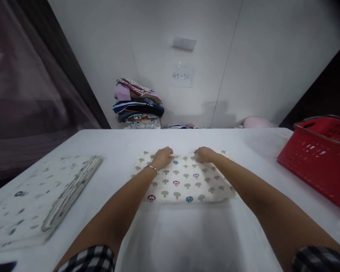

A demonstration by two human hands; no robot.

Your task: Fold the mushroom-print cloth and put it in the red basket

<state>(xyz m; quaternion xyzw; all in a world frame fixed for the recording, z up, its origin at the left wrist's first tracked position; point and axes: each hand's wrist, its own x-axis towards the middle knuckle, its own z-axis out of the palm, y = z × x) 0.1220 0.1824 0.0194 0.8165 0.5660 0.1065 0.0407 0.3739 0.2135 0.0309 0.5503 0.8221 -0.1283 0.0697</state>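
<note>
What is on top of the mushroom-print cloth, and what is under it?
On the mushroom-print cloth are the left hand and right hand, near its far edge. It lies on the white table; anything between them is covered and cannot be seen.

On the white table [107, 143], mushroom-print cloth [184, 185] is laid under the fingers [169, 150], flanked by folded cloth [34, 200] left, red basket [317, 158] right.

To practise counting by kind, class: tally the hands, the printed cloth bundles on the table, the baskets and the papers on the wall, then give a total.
Hands: 2 (left hand, right hand)
Cloth bundles: 2 (mushroom cloth, left bundle)
Baskets: 1 (red basket)
Papers: 2 (45-50 sign, upper paper)
Total: 7
</note>
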